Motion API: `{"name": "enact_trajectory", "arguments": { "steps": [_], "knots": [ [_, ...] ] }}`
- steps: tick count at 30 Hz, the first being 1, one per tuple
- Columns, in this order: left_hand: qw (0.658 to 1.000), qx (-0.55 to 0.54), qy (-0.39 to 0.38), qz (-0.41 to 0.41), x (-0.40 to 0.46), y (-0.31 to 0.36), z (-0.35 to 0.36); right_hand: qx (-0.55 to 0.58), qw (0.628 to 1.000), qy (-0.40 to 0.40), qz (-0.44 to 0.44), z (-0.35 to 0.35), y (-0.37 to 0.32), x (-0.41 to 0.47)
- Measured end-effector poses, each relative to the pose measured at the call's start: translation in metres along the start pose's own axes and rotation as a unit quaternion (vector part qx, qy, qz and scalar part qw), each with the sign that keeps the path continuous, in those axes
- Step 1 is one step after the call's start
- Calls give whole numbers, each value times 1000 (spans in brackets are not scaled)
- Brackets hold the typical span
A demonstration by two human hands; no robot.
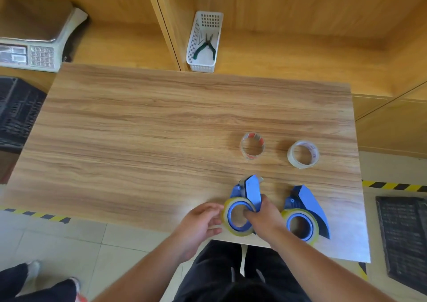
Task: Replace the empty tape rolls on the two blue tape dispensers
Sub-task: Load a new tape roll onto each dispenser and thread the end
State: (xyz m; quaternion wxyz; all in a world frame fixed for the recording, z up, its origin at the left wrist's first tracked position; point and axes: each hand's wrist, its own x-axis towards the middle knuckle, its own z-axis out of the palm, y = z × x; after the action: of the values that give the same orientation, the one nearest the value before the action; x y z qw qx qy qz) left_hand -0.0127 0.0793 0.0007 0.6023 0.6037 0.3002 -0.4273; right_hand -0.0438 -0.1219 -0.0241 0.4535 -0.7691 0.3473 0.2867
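Wood-grain table [161, 121] set against yellow-wood shelving; pale tiled floor below, with black-and-yellow hazard tape along it.

Near the table's front edge, right of centre: two blue tape dispensers side by side, a little apart. The left dispenser [248, 193] carries a yellowish tape roll [227, 226] around its blue hub. Right hand [265, 218] is clamped on this dispenser, fingers hooked into the hub opening, thumb against the blue body. Left hand [201, 223] sits at the roll's left side, fingers loosely curled, fingertips touching the roll's outer edge; not closed around anything.

The right dispenser [309, 207] lies flat on the table just beyond the right wrist, unheld, also with a yellowish roll [316, 229] on its hub.

Farther back on the table, two thin, near-transparent rings standing apart from each other: one with red markings [252, 145] behind the left dispenser, one whitish [303, 153] behind the right. Both look like bare cores.

Beyond the table's far edge, a white perforated basket [196, 40] on the shelf, holding green-handled pliers [206, 46]. Far left, a weighing scale [39, 47] with a keypad. Dark crates at left [16, 112] and right [404, 237] of the table. Bottom left, another person's legs and shoes [34, 281].
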Motion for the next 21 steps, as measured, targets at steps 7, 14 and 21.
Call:
{"name": "enact_trajectory", "arguments": {
  "steps": [7, 14, 21],
  "knots": [
    [1000, 13, -11, -20, 6, -7, 8, -102, 994, 15, -41, 8, -4, 18],
    [999, 17, -21, -28, 9, -10, 11, -179, 983, 19, -46, 16, 0, 27],
    [998, 37, -40, -29, 10, -12, 16, -244, 968, 25, -56, 18, 3, 33]
  ]
}}
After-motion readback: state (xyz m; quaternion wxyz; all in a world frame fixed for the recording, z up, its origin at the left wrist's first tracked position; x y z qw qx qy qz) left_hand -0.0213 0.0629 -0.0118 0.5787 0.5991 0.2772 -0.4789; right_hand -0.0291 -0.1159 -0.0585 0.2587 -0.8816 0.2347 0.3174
